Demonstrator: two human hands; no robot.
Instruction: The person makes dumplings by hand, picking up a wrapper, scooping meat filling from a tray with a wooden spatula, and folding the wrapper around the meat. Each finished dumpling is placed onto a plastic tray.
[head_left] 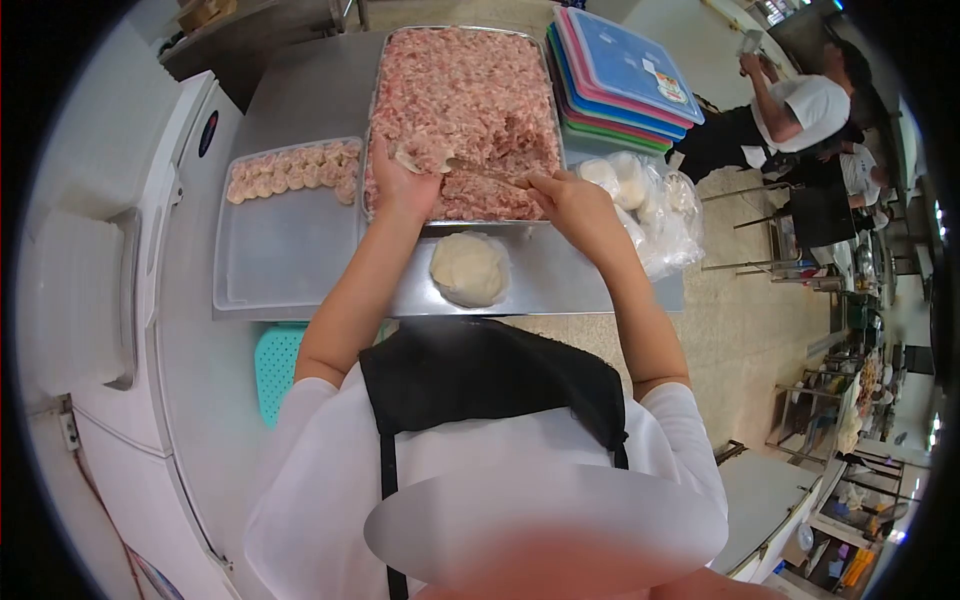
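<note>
My left hand (pixel 405 188) is closed around a thin pale dumpling wrapper (pixel 410 161) with some meat on it, above the near left part of a large tray of minced meat (pixel 460 85). In my right hand (pixel 580 208) is a thin, flat spatula (pixel 490 174), its tip reaching toward the wrapper. The meat is dug out at the near right of the tray. A round pale stack of wrappers (pixel 469 270) lies just in front of the tray. To the left, a shallow plastic tray (pixel 285 255) holds rows of filled dumplings (pixel 300 172) along its far edge.
Coloured lids (pixel 630 70) are stacked at the back right. Clear plastic bags (pixel 655 215) with round white pieces lie near my right forearm. A white freezer (pixel 180 200) stands left, and a turquoise basket (pixel 277 375) sits below the table. Other people (pixel 815 105) are farther right.
</note>
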